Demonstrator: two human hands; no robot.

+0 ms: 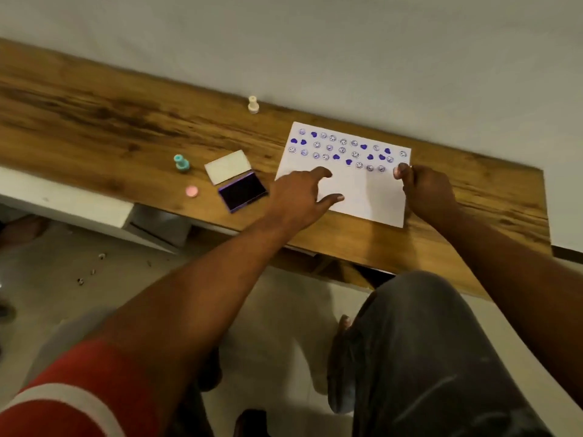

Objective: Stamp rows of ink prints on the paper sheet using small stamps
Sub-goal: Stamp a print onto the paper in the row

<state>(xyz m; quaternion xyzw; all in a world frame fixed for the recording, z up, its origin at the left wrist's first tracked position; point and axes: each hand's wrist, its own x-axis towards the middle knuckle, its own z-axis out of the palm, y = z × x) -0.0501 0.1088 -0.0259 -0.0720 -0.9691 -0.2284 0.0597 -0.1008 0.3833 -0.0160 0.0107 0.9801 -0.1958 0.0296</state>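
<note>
Left hand point(304, 192) spread, pinning paper sheet point(356, 187) near-left corner. Right hand point(424, 189) closed at right edge; stamp within unseen. Press straight down beside last print, keep row level.

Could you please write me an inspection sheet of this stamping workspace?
Surface: long brown wooden table, against a pale wall.
Job's things: white paper sheet with purple smiley and heart prints across its far half; open purple ink pad; teal stamp and cream stamp upright; pink round piece lying flat.
Clutter: small bits on the floor.
Grippers: left hand spread on the sheet; right hand closed at the sheet's right edge, contents hidden.
Cables: nothing seen.
Surroundings: pale floor, white shelf below the table.
</note>
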